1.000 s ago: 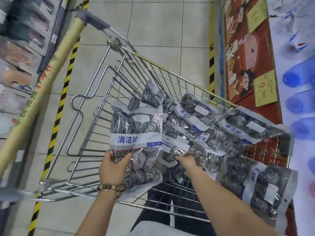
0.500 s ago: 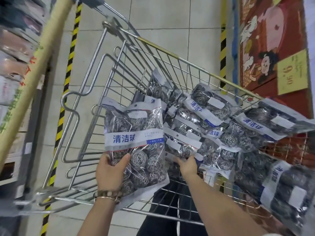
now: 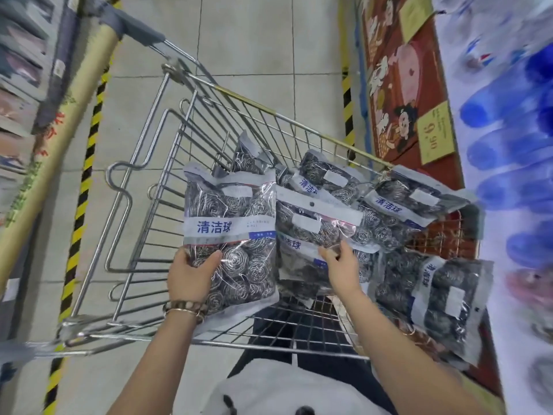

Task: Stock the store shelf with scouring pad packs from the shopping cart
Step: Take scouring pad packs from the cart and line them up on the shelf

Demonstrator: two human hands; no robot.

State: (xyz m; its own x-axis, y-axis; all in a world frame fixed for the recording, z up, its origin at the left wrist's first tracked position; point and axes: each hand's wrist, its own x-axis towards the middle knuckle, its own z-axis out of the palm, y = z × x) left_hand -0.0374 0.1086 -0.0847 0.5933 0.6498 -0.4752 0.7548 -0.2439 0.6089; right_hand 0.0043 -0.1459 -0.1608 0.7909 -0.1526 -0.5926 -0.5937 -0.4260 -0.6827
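Note:
My left hand (image 3: pixel 190 275) grips the lower left corner of a clear scouring pad pack (image 3: pixel 230 235) with a white band and blue lettering, held upright over the wire shopping cart (image 3: pixel 140 223). Beside it, my right hand (image 3: pixel 341 265) pinches the lower edge of a second pack (image 3: pixel 314 226), raised above the pile. Several more packs (image 3: pixel 401 211) lie in the cart's right half, and one pack (image 3: pixel 443 304) hangs over the cart's near right corner.
A shelf unit with a yellow edge strip (image 3: pixel 51 163) and blurred goods stands at the left. On the right is a red display panel with a yellow price tag (image 3: pixel 435 133) and blue bottle caps (image 3: pixel 508 145). Yellow-black tape (image 3: pixel 77 211) marks the tiled floor.
My right hand has taken hold of a second pack and lifted it up out of the pile. My left hand still holds the first pack in about the same place.

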